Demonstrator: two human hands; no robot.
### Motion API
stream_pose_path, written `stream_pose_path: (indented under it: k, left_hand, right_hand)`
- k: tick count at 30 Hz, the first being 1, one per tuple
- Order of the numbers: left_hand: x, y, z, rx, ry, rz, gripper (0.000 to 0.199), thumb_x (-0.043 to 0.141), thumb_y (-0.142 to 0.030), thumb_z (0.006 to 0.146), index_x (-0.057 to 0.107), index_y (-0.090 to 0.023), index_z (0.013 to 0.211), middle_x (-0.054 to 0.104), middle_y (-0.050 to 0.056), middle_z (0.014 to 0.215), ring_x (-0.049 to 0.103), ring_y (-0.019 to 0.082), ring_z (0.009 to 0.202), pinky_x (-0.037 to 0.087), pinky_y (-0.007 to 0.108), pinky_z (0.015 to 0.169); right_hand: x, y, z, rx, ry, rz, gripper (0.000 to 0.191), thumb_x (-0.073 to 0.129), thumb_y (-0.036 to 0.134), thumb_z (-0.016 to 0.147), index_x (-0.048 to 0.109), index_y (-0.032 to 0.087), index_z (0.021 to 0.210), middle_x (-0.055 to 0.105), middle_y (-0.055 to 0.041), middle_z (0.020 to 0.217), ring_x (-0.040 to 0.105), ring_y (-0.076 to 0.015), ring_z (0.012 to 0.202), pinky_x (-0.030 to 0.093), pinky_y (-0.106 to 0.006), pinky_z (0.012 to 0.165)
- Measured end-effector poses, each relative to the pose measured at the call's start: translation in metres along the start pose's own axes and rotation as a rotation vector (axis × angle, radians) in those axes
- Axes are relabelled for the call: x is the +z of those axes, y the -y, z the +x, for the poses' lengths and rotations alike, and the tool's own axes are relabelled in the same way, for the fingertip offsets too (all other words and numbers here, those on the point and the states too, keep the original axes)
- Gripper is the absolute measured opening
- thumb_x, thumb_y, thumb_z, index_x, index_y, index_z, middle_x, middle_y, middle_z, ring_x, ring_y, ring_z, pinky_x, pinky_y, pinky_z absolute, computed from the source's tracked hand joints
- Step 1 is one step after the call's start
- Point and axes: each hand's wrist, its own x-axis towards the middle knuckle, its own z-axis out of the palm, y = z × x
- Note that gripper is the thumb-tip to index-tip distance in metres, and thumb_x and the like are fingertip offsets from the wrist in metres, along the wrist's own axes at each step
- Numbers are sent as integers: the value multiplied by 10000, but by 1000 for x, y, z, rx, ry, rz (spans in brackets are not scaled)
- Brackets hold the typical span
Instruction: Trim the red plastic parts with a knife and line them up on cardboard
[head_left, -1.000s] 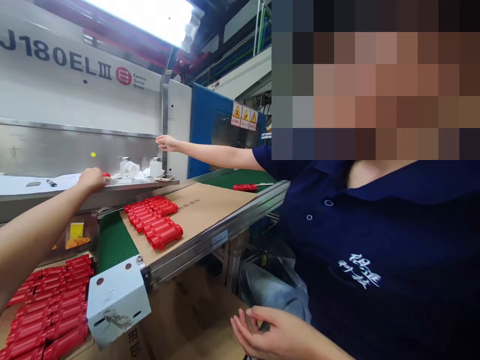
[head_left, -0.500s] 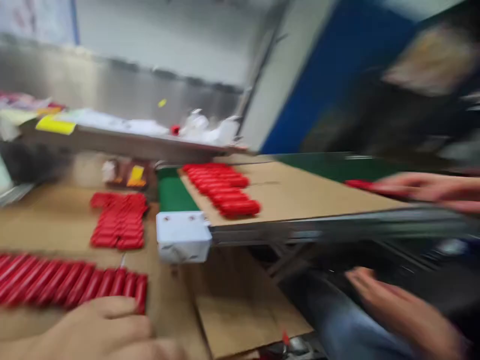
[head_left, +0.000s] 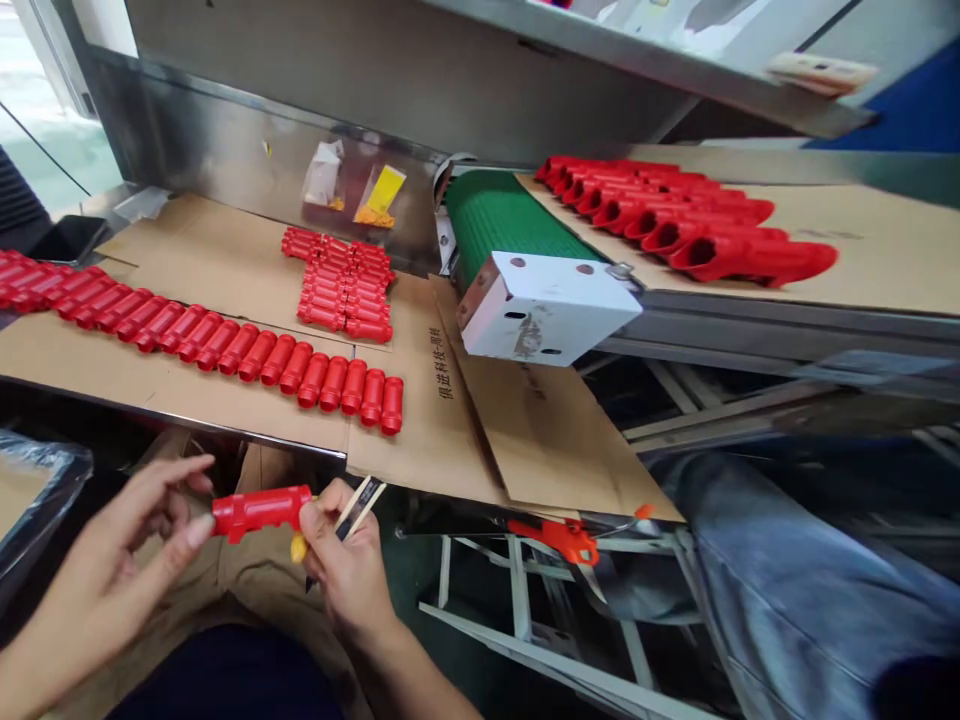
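L hand and R hand are close together at the lower left of the frame, w/ a short, fat red plastic tube between them. R fingers pinch the tube's right end & also hold a small tool w/ a yellow grip and thin black-and-tan tips. L thumb is just by the tube's left end; can't tell if it touches. Looks like the step is checking or cleaning one tube by hand. Next move prob. calls for turning the tube so the tool can reach it, then laying it w/ the others. A long row of red tubes lies on flat brown cardboard just above the hands.
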Motion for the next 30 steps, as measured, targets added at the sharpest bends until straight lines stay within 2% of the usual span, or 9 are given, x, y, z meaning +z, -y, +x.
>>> stream_pose_path:
  k: [2,5,9,12,14,19,26,28,30]
  left_hand:
    - [14,14,-3,-129,2,-175,499,781,-614,869,789,-286,1246,821,29,919,783,206,789,654,248,728]
    - [25,39,-14,-273,-13,-363,440,840,-572,844,786,-274,1163,850,41,1069,818,229,948,659,258,854]
    - [20,68,-20,-244,85,-363,360,846,-459,874,786,-239,1152,860,61,1065,831,240,918,674,271,825]
    - [18,79,-18,-248,110,-352,323,816,-442,908,790,-230,1152,860,67,1073,832,237,928,671,271,839]
    - [21,79,-17,-247,100,-372,338,826,-450,898,789,-228,1150,857,68,1071,831,243,947,672,278,849]
    - [32,66,-18,-309,-56,-398,406,849,-534,854,787,-240,1127,839,57,1095,804,241,982,653,272,866]
    - [28,67,-11,-362,79,-337,418,774,-625,887,775,-231,1026,802,35,877,777,235,837,625,275,718]
    - [25,68,-6,-299,80,-257,380,761,-599,902,795,-239,1021,804,42,910,777,242,894,630,284,781]
    - [25,66,-1,-190,69,-164,340,773,-552,896,828,-259,1059,818,64,1048,772,265,1039,623,315,918]
  right_hand:
    - [12,-9,-3,-38,3,-39,593,785,725,877,491,235,717,441,91,550,350,-73,455,313,-212,460]
    - [19,-26,-7,-120,-29,-196,523,787,643,905,558,216,708,540,36,628,469,-108,561,387,-238,551]
    - [16,-39,-6,-105,29,-307,380,820,521,896,623,216,784,546,46,638,445,-107,552,357,-239,541]
    - [12,-40,-3,-119,85,-361,303,852,434,872,640,221,832,536,64,631,422,-99,534,333,-234,522]
    - [11,-39,-1,-164,108,-380,287,825,410,894,623,222,815,530,64,633,424,-100,538,334,-236,526]
    - [10,-38,4,-178,135,-406,352,743,439,957,559,225,746,466,67,618,401,-103,539,327,-244,531]
    - [7,-43,5,-30,152,-466,408,696,523,979,533,236,740,465,70,575,392,-106,502,289,-246,499]
    - [8,-41,5,-76,182,-491,402,693,495,989,525,237,730,475,66,580,404,-109,511,300,-251,516]
    - [9,-38,6,-166,217,-520,399,700,452,1000,523,234,716,508,55,606,436,-113,541,328,-259,556]
